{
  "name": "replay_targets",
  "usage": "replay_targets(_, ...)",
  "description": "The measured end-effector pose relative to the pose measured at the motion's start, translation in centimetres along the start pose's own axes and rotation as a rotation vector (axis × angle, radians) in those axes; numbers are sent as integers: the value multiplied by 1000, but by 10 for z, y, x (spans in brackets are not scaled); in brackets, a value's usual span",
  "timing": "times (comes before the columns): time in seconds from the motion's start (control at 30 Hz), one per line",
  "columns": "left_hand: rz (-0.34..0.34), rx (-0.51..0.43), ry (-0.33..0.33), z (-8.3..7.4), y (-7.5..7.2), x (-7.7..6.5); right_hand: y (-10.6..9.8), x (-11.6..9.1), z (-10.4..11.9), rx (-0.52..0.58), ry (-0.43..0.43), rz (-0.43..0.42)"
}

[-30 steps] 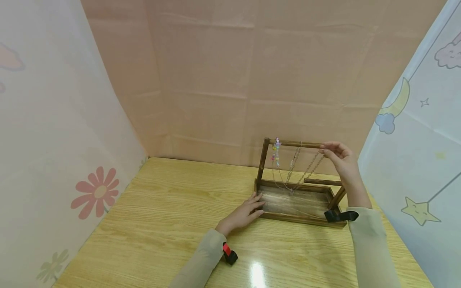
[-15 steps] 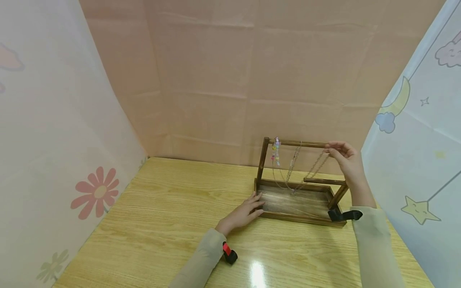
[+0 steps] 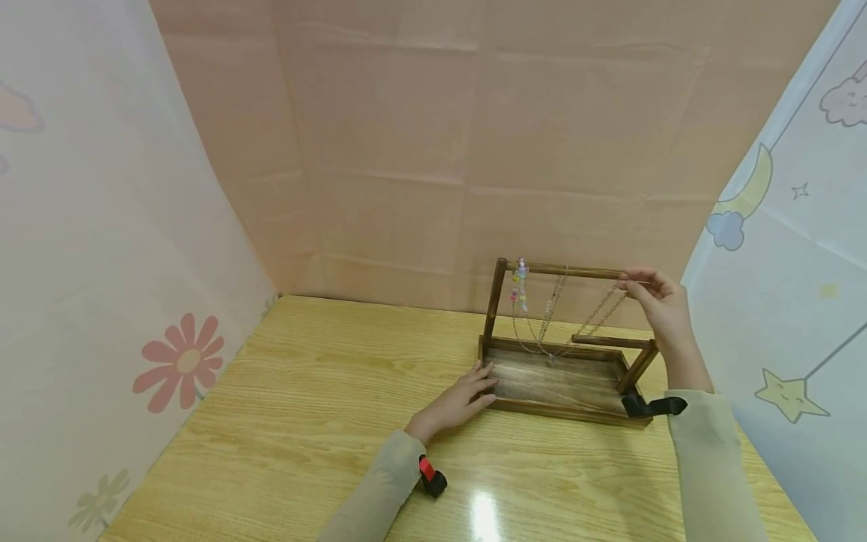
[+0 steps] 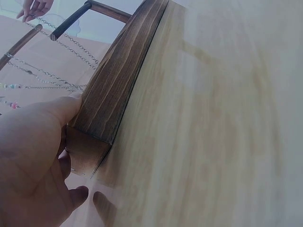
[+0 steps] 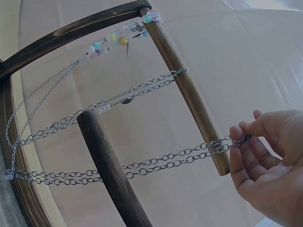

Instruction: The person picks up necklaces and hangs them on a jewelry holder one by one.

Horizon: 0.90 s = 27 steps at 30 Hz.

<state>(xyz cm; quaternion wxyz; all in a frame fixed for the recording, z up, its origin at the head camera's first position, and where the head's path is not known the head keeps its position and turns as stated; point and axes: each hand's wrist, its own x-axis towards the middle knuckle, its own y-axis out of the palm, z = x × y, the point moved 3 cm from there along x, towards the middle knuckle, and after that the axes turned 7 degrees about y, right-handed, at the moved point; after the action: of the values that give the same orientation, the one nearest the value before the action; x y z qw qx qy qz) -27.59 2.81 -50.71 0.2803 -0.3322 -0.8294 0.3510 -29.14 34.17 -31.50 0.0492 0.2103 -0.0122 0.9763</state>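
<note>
My right hand [image 3: 660, 305] pinches the end of a silvery chain necklace [image 5: 161, 163] between thumb and fingertips, beside the free end of the wooden stand's top rail [image 5: 199, 118]. The doubled chain stretches from the fingers down-left, past the lower bar, to a small pendant [image 5: 8, 175] close over the tray. A colourful beaded necklace [image 3: 520, 290] and a second chain necklace [image 3: 557, 293] hang farther left on the rail. My left hand [image 3: 454, 403] rests at the left end of the stand's tray [image 4: 111, 85], thumb along its front corner, fingers outstretched in the head view.
A shorter lower bar [image 3: 609, 341] juts left from the post at the stand's right end. The stand stands on a wood-grain table [image 3: 339, 391]. A peach cloth backdrop [image 3: 386, 150] and patterned side sheets [image 3: 786, 301] surround it.
The right hand has moved right along the top rail toward its free end, drawing the pinched chain with it. The pendant has shifted slightly right; the left hand stays put.
</note>
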Motion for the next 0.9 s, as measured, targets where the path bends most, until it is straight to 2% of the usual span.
replay_targets(0.23,-5,11,-1,1,0,0,-7,-3,-2,2,6,-15)
replay_targets(0.5,-10,-3,-11,1,0,0,-12,-5,0,63,-1,-10)
replay_targets(0.9,2,-10,-16,-1,-1,-2,-20,-4,-2,34,9,-63)
